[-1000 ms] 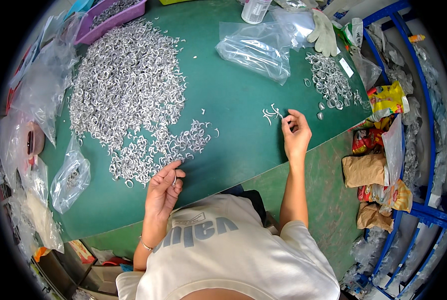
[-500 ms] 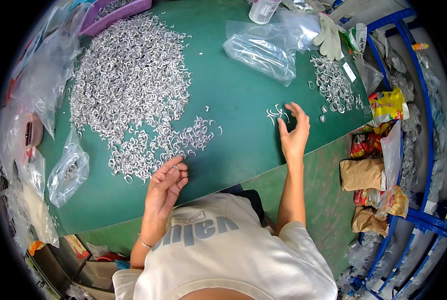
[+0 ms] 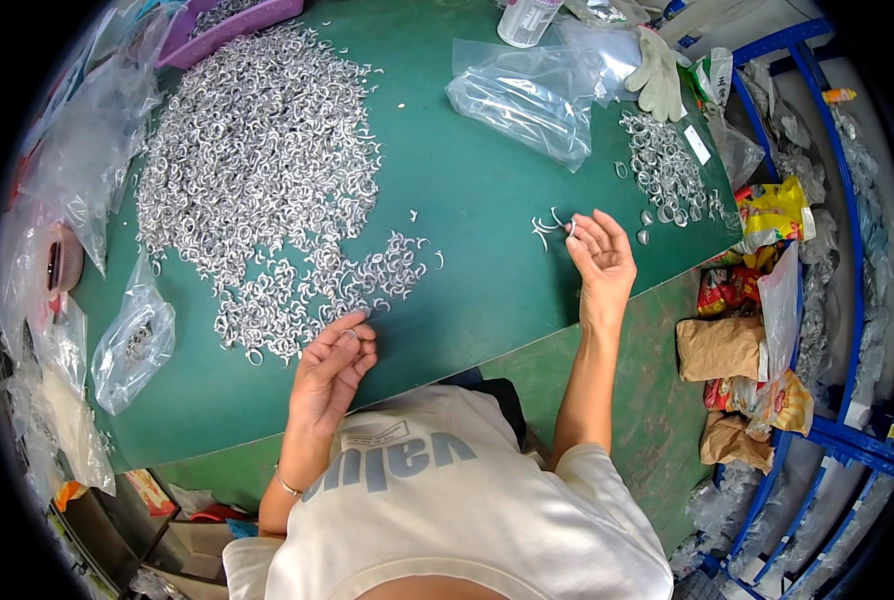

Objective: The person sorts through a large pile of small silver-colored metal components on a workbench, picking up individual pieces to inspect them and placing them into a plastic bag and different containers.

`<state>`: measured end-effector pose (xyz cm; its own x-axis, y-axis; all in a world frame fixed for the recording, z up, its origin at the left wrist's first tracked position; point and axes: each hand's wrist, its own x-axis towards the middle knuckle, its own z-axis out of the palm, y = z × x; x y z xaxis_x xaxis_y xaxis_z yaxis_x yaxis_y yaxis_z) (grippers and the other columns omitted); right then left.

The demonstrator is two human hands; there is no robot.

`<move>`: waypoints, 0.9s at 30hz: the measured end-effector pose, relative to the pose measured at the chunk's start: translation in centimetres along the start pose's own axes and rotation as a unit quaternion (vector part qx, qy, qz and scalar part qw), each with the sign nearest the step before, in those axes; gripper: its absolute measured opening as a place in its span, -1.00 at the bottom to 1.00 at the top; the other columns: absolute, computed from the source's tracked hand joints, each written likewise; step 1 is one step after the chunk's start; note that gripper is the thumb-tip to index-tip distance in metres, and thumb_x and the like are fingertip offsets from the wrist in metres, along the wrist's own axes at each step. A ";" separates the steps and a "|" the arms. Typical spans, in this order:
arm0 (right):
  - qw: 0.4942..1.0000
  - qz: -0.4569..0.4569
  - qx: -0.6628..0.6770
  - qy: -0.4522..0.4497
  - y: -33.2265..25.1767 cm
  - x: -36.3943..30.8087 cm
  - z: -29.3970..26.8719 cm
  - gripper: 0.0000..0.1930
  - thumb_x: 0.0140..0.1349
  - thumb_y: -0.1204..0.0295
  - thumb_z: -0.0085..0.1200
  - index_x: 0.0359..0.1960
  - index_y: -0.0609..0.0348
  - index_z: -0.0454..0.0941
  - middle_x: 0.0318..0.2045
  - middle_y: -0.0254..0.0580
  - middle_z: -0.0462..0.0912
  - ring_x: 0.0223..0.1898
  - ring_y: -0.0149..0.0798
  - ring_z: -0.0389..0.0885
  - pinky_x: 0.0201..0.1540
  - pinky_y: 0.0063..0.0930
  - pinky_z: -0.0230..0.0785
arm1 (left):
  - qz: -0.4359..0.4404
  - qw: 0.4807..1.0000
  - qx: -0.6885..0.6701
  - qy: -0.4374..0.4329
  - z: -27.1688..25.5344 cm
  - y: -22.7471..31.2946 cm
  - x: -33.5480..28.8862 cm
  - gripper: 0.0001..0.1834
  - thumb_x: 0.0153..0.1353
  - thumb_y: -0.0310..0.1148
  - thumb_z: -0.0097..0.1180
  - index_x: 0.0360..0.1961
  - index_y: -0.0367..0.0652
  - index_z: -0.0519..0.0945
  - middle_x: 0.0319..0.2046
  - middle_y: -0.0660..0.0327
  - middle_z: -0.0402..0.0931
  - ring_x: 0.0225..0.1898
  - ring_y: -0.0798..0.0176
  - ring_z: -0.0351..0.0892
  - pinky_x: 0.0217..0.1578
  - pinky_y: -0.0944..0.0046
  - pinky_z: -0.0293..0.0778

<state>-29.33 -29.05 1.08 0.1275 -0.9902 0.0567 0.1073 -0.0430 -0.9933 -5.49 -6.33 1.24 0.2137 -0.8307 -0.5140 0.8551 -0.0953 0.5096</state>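
Note:
My left hand (image 3: 333, 372) is closed by the near edge of the big heap, its thumb and fingertips pinching a small silver metal ring (image 3: 349, 334). Out to the right, my right hand (image 3: 605, 262) is closed too, and a small curved silver metal piece (image 3: 571, 229) shows at its fingertips. Just left of that hand lie a few loose curved pieces (image 3: 541, 232) on the green tabletop (image 3: 467, 290). The large heap of silver curved pieces (image 3: 257, 140) spreads over the left half of the table, with a smaller cluster (image 3: 392, 268) trailing toward the middle.
A pile of silver rings (image 3: 659, 168) lies at the right, near a pale glove (image 3: 657, 75) and a clear plastic bag (image 3: 522, 100). At the back left stands a purple tray (image 3: 232, 33). Blue shelving (image 3: 847, 240) runs along the right side, beside a brown paper bag (image 3: 719, 348).
My right hand has drawn slightly right and down, its spread fingers closing on a curved piece. Fewer pieces lie in the small group beside it. My left hand has hardly moved.

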 end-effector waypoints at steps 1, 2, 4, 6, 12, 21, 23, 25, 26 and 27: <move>0.998 0.031 0.047 -0.028 -0.6 -0.4 0.1 -0.52 0.09 0.69 0.15 0.08 0.37 0.33 -0.04 0.05 0.52 -0.11 -0.23 0.55 -0.11 -0.49 0.42 | 0.000 1.000 0.008 0.006 0.3 0.0 0.0 -0.67 0.24 -0.57 -0.01 0.04 -0.36 0.44 -0.21 0.14 0.53 -0.25 0.33 0.53 -0.17 0.38 0.51; 0.988 0.068 0.124 -0.062 -1.0 -0.9 0.5 -0.53 0.09 0.68 0.15 0.08 0.35 0.34 -0.04 0.05 0.53 -0.11 -0.23 0.55 -0.12 -0.49 0.42 | 0.008 1.000 0.024 -0.003 0.6 0.0 0.0 -0.68 0.24 -0.56 0.00 0.03 -0.35 0.45 -0.23 0.15 0.53 -0.29 0.36 0.51 -0.22 0.41 0.48; 0.943 0.142 0.272 -0.127 -1.6 -1.8 1.3 -0.54 0.10 0.67 0.14 0.08 0.33 0.35 -0.04 0.04 0.53 -0.12 -0.23 0.55 -0.13 -0.48 0.42 | 0.024 0.998 0.057 -0.018 1.4 -0.1 0.1 -0.70 0.24 -0.55 0.02 0.01 -0.32 0.47 -0.26 0.18 0.52 -0.35 0.40 0.47 -0.31 0.48 0.43; 0.900 0.188 0.348 -0.182 -2.0 -3.0 3.1 -0.57 0.13 0.66 0.11 0.07 0.27 0.37 -0.02 0.03 0.52 -0.12 -0.23 0.52 -0.14 -0.48 0.42 | 0.040 0.991 0.116 -0.046 3.0 0.1 0.3 -0.71 0.22 -0.54 0.06 -0.02 -0.30 0.49 -0.32 0.27 0.50 -0.41 0.49 0.37 -0.39 0.52 0.29; 0.857 0.232 0.376 -0.266 -2.7 -6.4 7.3 -0.54 0.09 0.65 0.14 0.06 0.23 0.35 -0.01 -0.01 0.51 -0.11 -0.27 0.49 -0.16 -0.52 0.35 | 0.096 0.950 0.275 -0.111 8.9 1.5 0.4 -0.81 0.23 -0.52 0.07 -0.14 -0.33 0.51 -0.33 0.30 0.51 -0.33 0.50 0.40 -0.33 0.50 0.31; 0.884 0.209 0.321 -0.267 -3.5 -7.5 8.8 -0.58 0.09 0.73 0.09 0.02 0.26 0.37 -0.16 -0.09 0.58 -0.17 -0.34 0.56 -0.25 -0.55 0.43 | 0.113 0.973 0.178 -0.092 9.4 1.1 0.9 -0.84 0.22 -0.47 0.11 -0.19 -0.26 0.49 -0.42 0.35 0.45 -0.47 0.59 0.30 -0.54 0.56 0.18; 0.899 0.190 0.295 -0.260 -3.7 -7.8 8.8 -0.60 0.10 0.73 0.08 0.01 0.26 0.38 -0.17 -0.11 0.58 -0.20 -0.34 0.56 -0.25 -0.55 0.42 | 0.109 0.974 0.172 -0.102 9.5 1.3 0.7 -0.84 0.23 -0.47 0.11 -0.18 -0.26 0.49 -0.41 0.34 0.45 -0.46 0.59 0.31 -0.55 0.56 0.18; 0.895 0.205 0.306 -0.253 -3.7 -7.9 8.8 -0.61 0.11 0.72 0.06 0.01 0.25 0.39 -0.19 -0.12 0.57 -0.21 -0.34 0.55 -0.24 -0.54 0.41 | 0.093 0.976 0.169 -0.104 9.4 1.5 0.6 -0.84 0.23 -0.48 0.10 -0.18 -0.27 0.49 -0.39 0.33 0.45 -0.46 0.58 0.32 -0.55 0.55 0.19; 0.882 0.228 0.329 -0.249 -3.7 -7.8 8.7 -0.62 0.12 0.72 0.05 0.01 0.25 0.39 -0.20 -0.13 0.56 -0.22 -0.34 0.54 -0.22 -0.53 0.40 | 0.079 0.977 0.169 -0.101 9.2 1.6 0.6 -0.84 0.23 -0.48 0.10 -0.18 -0.27 0.49 -0.38 0.32 0.45 -0.46 0.58 0.32 -0.56 0.54 0.19; 0.868 0.252 0.352 -0.245 -3.6 -7.7 8.7 -0.62 0.13 0.71 0.05 0.01 0.24 0.39 -0.21 -0.13 0.56 -0.22 -0.34 0.53 -0.21 -0.52 0.38 | 0.066 0.979 0.168 -0.098 9.1 1.7 0.6 -0.84 0.23 -0.48 0.10 -0.18 -0.27 0.49 -0.38 0.32 0.46 -0.46 0.57 0.31 -0.56 0.54 0.19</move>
<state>-22.10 -20.12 5.14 0.7181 -0.6776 -0.1590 0.4704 0.6408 -0.6067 -8.24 -11.97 8.10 0.1889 -0.9340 -0.3031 0.6152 -0.1280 0.7779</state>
